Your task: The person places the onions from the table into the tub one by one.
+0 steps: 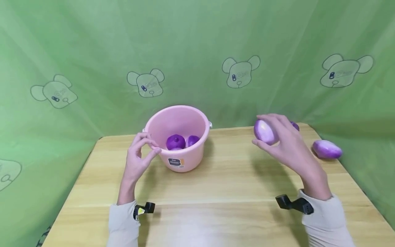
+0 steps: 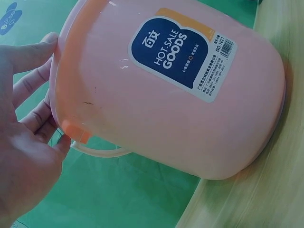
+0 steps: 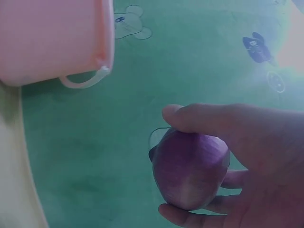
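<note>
1. Clearly, from the head camera I saw the right hand (image 1: 287, 144) holding a purple onion (image 1: 266, 132) above the table (image 1: 222, 192), well apart from the pink bucket (image 1: 192, 158). Its thumb and fingers gripped opposite sides.
2. In that same view, the left hand (image 1: 137, 157) had its fingers bent to the bucket's rim, holding the edge. Two purple vegetables (image 1: 176, 141) (image 1: 192, 140) showed inside, with part of another beneath.
3. A long purple vegetable (image 1: 327, 149) lay on the table at the right, and one more (image 1: 295, 126) was partly hidden behind the right hand. I judged that a low sweep of the wrist could knock either one off, since both were near the edge.
4. Through the left wrist camera, I saw the hold only at the rim, with the base on the table. A hard pull there, or a knock from the other side, might have tipped or slid the bucket.
5. Through the right wrist camera, the onion looked smooth and rounded, the thumb on one side and fingers on the other. A loose pinch could let it slip out and roll; carried too low, it could strike the bucket's wall or hanging handle (image 3: 85, 81).
</note>
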